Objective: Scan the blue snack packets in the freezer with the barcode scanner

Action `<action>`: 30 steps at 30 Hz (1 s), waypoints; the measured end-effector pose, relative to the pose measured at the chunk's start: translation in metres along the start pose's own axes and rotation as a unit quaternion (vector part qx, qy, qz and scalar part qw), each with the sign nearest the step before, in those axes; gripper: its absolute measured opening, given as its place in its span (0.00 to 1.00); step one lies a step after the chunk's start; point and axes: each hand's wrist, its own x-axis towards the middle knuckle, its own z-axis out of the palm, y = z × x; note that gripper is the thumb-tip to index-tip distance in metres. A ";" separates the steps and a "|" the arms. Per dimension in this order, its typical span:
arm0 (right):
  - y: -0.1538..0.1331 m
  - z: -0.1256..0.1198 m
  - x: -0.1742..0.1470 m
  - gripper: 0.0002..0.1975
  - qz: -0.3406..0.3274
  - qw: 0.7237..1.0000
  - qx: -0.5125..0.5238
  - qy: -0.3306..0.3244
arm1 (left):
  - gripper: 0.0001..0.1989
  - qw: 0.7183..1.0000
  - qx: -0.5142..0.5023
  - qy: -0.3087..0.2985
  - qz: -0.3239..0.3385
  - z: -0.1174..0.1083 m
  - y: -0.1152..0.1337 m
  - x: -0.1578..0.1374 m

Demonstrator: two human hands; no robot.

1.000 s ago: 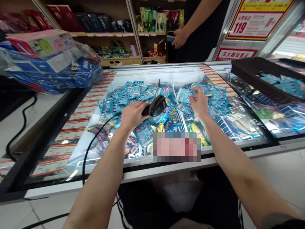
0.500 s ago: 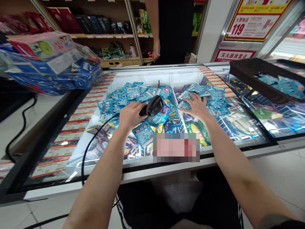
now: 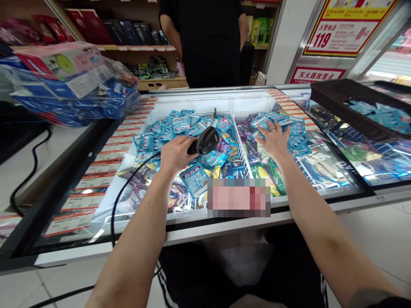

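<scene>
My left hand [image 3: 176,153] is wrapped around the handle of a black corded barcode scanner [image 3: 207,141]. The scanner's head points right, above a spread of small blue packets [image 3: 181,123] on the freezer's glass top. With fingers spread, my right hand [image 3: 275,140] rests on another cluster of blue packets [image 3: 297,128] to the right, partly covering them. One more blue packet [image 3: 194,179] lies nearer to me, below the scanner. Colourful ice cream packs [image 3: 269,171] show in wire baskets beneath.
A plastic-wrapped stack of boxes [image 3: 73,85] stands at the left. A dark basket [image 3: 340,100] holding blue packets is at the right. The scanner's black cable [image 3: 114,209] hangs over the freezer's front edge [image 3: 192,233]. Across the freezer stands a person in black [image 3: 210,42].
My right hand has slid right, and packets near it have shifted right, uncovering purple packs beside the divider. The person opposite has moved left. My left hand and the scanner stay nearly still.
</scene>
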 end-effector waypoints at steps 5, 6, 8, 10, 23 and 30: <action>-0.011 -0.005 0.000 0.20 -0.036 0.996 0.052 0.058 | 0.19 1.000 0.004 0.011 -0.015 -0.001 -0.001 0.001; -0.015 -0.006 -0.001 0.19 -0.055 0.994 0.079 0.056 | 0.19 1.000 0.004 0.016 -0.017 -0.002 -0.002 0.001; -0.025 -0.009 -0.001 0.17 -0.107 0.983 0.148 0.032 | 0.18 0.999 0.001 0.027 -0.021 -0.002 -0.002 0.000; -0.038 -0.011 -0.003 0.16 -0.176 0.959 0.220 -0.023 | 0.18 0.999 0.000 0.037 -0.026 -0.003 -0.002 0.000; -0.125 -0.018 -0.017 0.23 -0.376 0.846 0.321 -0.199 | 0.20 0.996 0.007 0.050 -0.071 -0.008 -0.010 -0.002; -0.138 -0.020 -0.021 0.23 -0.426 0.840 0.281 -0.185 | 0.20 0.996 0.000 0.048 -0.070 -0.007 -0.009 -0.002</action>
